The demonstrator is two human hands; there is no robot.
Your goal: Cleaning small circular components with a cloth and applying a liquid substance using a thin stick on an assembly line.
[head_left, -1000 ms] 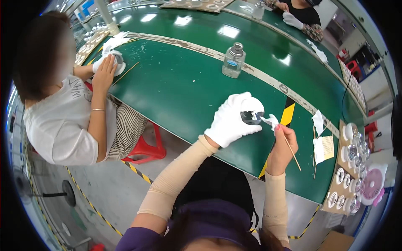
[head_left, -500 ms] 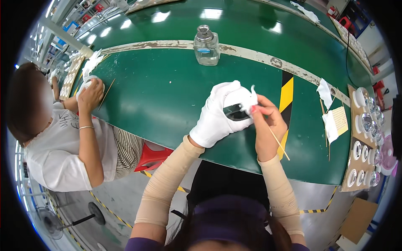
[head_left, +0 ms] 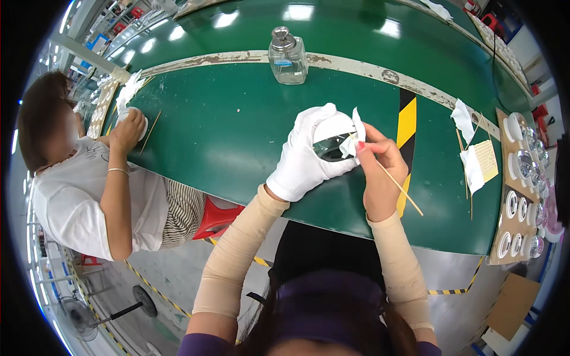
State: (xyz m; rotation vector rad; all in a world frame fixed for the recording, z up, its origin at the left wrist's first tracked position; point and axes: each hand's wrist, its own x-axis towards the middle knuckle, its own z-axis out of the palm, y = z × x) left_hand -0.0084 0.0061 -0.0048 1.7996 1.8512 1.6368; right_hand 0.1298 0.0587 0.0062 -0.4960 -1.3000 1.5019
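My left hand [head_left: 297,159], in a white glove, is wrapped round a round piece with a white part and a dark glossy face [head_left: 326,148]. My bare right hand [head_left: 383,175] pinches a thin wooden stick [head_left: 405,193] together with a small white cloth [head_left: 349,146]. The cloth lies against the glossy face, and one end of it sticks up past the piece's right side. Cloth and fingers cover the stick's upper end; its lower end points down to the right.
A clear pump bottle [head_left: 288,59] stands beyond my hands. Black-and-yellow tape [head_left: 406,124] crosses the green table. Cloths [head_left: 472,169], sticks and a yellowish dotted sheet [head_left: 487,160] lie right, beside a board [head_left: 497,228] of round white-rimmed parts. A co-worker [head_left: 89,196] sits at the left.
The cloth has flattened and shifted, showing more of the dark glossy face. The stick's lower end has swung to the right and up. The view has shifted slightly.
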